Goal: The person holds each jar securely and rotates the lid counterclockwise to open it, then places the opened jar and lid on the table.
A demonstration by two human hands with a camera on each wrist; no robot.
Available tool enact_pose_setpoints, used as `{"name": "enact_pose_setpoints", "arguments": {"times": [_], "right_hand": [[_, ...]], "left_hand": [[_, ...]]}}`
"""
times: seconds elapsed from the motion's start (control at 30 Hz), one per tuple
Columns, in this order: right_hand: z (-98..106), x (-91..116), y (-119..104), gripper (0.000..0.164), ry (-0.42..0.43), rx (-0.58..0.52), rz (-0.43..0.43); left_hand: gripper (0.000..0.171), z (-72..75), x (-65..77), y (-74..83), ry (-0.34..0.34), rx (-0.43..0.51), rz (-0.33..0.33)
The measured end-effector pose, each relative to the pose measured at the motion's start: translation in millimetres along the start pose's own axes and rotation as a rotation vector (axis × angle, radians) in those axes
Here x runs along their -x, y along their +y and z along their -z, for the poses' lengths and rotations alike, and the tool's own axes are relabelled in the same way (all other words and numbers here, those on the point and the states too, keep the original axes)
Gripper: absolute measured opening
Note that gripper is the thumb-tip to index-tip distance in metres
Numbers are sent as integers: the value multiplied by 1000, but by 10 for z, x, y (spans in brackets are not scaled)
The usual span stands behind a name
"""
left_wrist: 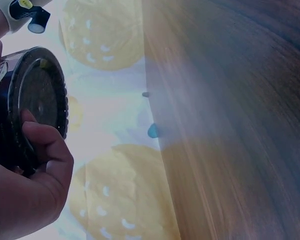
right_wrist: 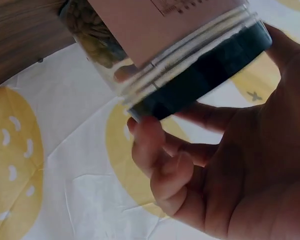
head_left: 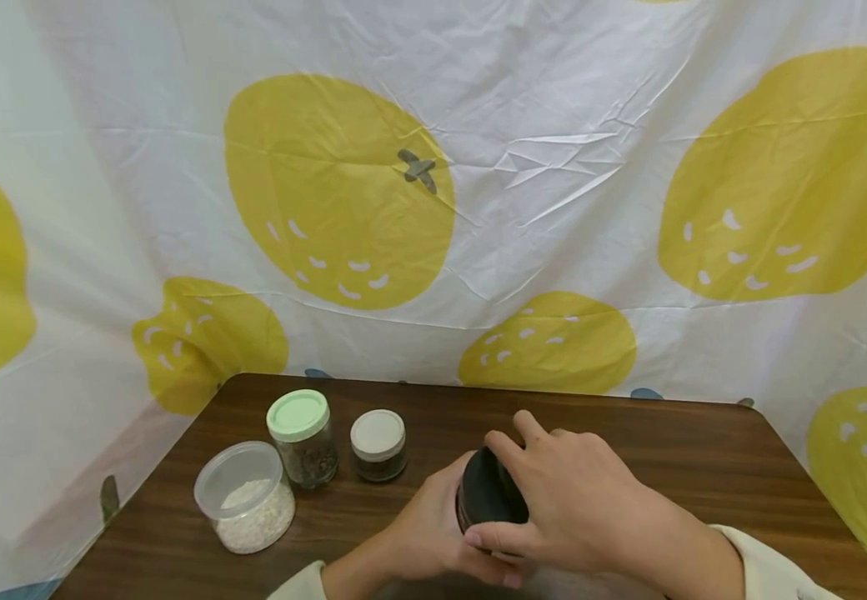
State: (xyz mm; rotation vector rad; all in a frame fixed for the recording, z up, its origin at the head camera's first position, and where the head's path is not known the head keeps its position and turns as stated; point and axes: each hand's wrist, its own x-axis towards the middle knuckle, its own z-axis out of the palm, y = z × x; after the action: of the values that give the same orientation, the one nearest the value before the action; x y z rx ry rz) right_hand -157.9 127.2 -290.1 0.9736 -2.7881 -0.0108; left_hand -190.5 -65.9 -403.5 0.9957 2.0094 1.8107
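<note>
A clear jar (right_wrist: pixel 165 35) with a black screw lid (head_left: pixel 488 493) is held in the air over the table, tilted. Brown bean- or seed-like pieces (right_wrist: pixel 92 32) show through its wall beside a pinkish label. My left hand (head_left: pixel 433 525) grips the jar's body from the left, its fingers curled over the jar's dark base (left_wrist: pixel 40 95) in the left wrist view. Thumb and fingers of my right hand (head_left: pixel 583 492) span the lid's rim from the right. The right wrist view shows the lid still seated on the jar.
Left on the brown wooden table (head_left: pixel 674 433) stand a clear tub (head_left: pixel 246 508) of pale flakes, a green-lidded jar (head_left: pixel 302 442) with dark contents and a small white-lidded jar (head_left: pixel 378 446). A white cloth (head_left: pixel 538 208) with yellow fruit prints hangs behind the table.
</note>
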Motion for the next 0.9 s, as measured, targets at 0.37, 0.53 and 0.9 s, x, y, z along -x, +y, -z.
{"name": "enact_pose_setpoints", "arguments": {"times": [0.37, 0.53, 0.9], "right_hand": [[125, 27, 139, 70, -135, -131, 202], [153, 34, 188, 73, -179, -180, 300], [164, 23, 255, 91, -198, -219, 397]], "left_hand": [[86, 28, 13, -30, -39, 53, -35], [89, 37, 4, -23, -28, 46, -33], [91, 34, -21, -22, -60, 50, -107]]}}
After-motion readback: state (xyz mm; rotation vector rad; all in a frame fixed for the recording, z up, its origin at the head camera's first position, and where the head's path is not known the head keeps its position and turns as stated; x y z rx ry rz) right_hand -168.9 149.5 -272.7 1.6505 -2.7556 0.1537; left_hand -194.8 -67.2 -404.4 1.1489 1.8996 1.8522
